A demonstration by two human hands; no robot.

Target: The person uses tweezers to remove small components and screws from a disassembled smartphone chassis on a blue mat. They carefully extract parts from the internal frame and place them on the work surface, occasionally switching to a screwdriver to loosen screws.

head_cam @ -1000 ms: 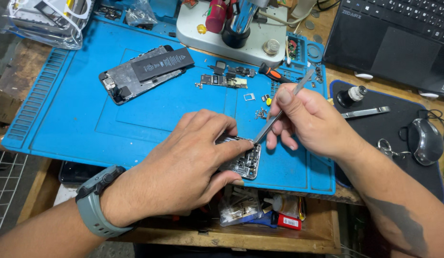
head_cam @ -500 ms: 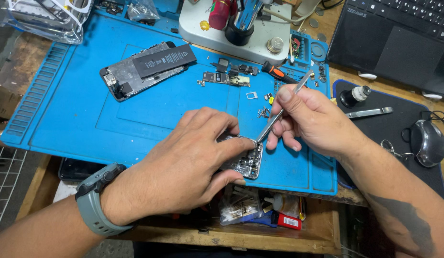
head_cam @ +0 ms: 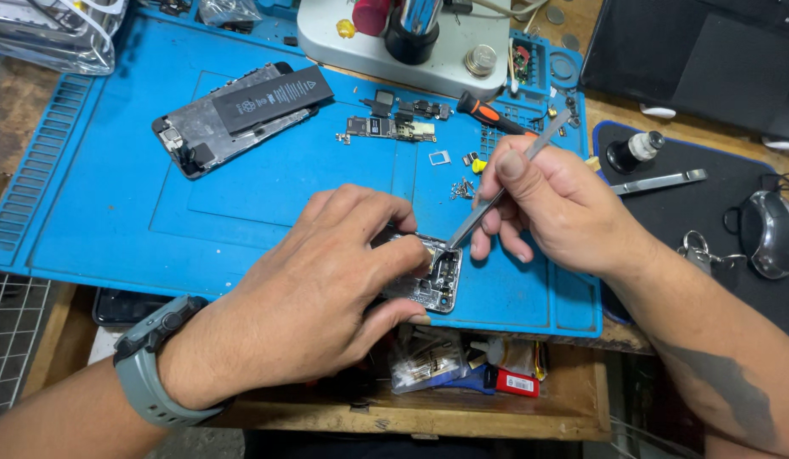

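Pinching slim silver metal tweezers (head_cam: 505, 189), your right hand (head_cam: 554, 206) touches their tips to the opened grey phone chassis (head_cam: 431, 280). Your left hand (head_cam: 313, 293) clamps that chassis against the blue silicone mat (head_cam: 114, 195).

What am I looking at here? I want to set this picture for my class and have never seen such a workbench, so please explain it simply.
The picture comes from a camera worn on a person's head, looking down at their own two bare hands. The left hand, with a grey wristwatch, steadies an opened phone body on a blue repair mat. The right hand holds metal tweezers, tips down inside that phone. Further back lie a second phone part with a black battery, a small circuit board, loose screws and an orange-handled screwdriver. To the right, on a black pad, lie a small bottle and a flat metal tool.
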